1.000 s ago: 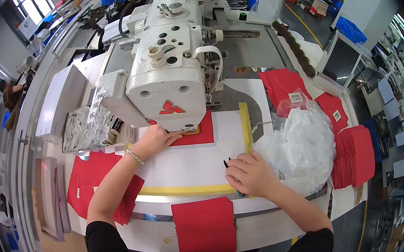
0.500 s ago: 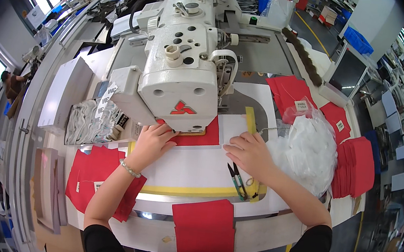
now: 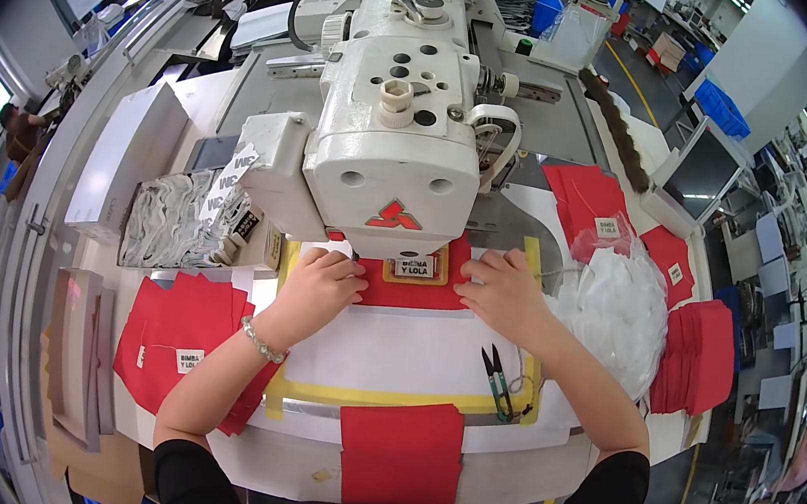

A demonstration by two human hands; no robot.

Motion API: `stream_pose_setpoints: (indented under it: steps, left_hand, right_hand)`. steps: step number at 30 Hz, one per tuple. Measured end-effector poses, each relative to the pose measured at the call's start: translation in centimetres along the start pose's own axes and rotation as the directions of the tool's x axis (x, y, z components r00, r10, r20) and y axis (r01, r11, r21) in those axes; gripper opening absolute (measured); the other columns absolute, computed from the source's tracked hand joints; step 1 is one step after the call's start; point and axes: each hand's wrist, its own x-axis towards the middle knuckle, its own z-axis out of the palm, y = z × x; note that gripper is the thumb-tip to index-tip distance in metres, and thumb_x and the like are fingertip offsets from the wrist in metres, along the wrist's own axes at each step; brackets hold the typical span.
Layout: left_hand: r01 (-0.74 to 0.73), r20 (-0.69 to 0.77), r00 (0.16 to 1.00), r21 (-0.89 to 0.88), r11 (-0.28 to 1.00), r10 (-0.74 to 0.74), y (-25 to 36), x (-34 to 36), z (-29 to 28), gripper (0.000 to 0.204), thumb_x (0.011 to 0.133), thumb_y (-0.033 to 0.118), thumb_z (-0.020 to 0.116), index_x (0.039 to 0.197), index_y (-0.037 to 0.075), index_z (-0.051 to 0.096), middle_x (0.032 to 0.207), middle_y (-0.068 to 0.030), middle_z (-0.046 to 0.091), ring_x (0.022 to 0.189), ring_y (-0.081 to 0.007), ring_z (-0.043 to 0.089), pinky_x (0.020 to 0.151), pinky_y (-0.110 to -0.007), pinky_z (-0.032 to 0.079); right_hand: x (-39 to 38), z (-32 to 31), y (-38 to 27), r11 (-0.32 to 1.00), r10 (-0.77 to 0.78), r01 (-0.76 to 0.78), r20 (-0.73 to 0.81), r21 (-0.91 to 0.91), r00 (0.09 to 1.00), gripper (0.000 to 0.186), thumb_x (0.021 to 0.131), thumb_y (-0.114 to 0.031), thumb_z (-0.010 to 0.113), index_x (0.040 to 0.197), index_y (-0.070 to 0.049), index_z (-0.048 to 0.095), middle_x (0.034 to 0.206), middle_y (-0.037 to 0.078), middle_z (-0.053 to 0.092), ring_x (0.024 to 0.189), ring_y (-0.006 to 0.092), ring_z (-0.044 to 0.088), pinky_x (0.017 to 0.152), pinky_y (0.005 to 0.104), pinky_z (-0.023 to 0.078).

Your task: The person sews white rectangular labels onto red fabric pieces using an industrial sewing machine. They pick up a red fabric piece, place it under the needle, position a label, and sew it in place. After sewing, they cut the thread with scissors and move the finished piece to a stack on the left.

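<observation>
Under the head of a white industrial sewing machine (image 3: 389, 165) lies a red fabric piece (image 3: 398, 295). A yellow frame (image 3: 444, 267) sits on it around a white printed label (image 3: 414, 265). My left hand (image 3: 319, 287), with a beaded bracelet at the wrist, has its bent fingers on the piece's left edge. At the right edge, my right hand (image 3: 504, 295) holds it with curled fingers; the fingertips are partly hidden. Beneath is a white sheet (image 3: 381, 350) bordered with yellow tape. Thread snips (image 3: 498, 383) lie near my right forearm.
Red fabric pieces lie at the left (image 3: 175, 325), front (image 3: 399, 453) and right (image 3: 698, 357). A box of white labels (image 3: 180, 225) stands left, beside a long white box (image 3: 128, 158). White translucent material (image 3: 613, 308) is heaped right, below a dark screen (image 3: 701, 168).
The yellow frame and label now show in front of the machine head. My right hand has come from the white sheet to the red piece's right edge. The whole view has shifted slightly.
</observation>
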Motion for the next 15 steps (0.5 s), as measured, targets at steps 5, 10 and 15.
stream_pose_setpoints:
  steps: [5,10,15]
  left_hand:
    - [-0.066,-0.019,0.998,0.04,0.997,0.067,0.0,0.0,0.5,0.016,0.08,0.015,0.072,0.096,0.01,0.073,0.1,-0.0024,0.069,0.095,-0.0189,0.063,0.095,-0.038,0.044]
    - [-0.096,-0.14,0.984,0.084,0.992,0.107,1.6,0.8,1.7,0.016,0.081,0.015,0.07,0.092,0.004,0.069,0.091,-0.0065,0.069,0.083,-0.0216,0.065,0.092,-0.039,0.05]
    - [-0.194,-0.163,0.955,0.289,0.937,0.248,1.1,1.0,2.9,0.012,0.071,0.01,0.066,0.08,0.003,0.063,0.073,-0.0042,0.059,0.071,-0.0196,0.062,0.081,-0.034,0.055]
  right_hand:
    - [0.4,1.1,-0.2,0.998,-0.053,0.049,-0.097,-0.047,0.994,0.007,0.074,-0.014,0.067,0.08,-0.015,0.068,0.09,-0.003,0.058,0.096,0.0157,0.054,0.085,0.035,0.037]
    - [0.6,1.5,-0.1,0.884,0.214,-0.116,-0.171,0.453,0.962,0.004,0.079,-0.014,0.069,0.08,-0.012,0.066,0.09,-0.003,0.062,0.089,0.019,0.055,0.082,0.0362,0.037]
    - [0.4,0.9,0.4,0.864,0.236,-0.131,-0.16,0.486,0.959,0.004,0.08,-0.014,0.07,0.081,-0.012,0.066,0.089,-0.004,0.062,0.088,0.0192,0.055,0.08,0.0359,0.037]
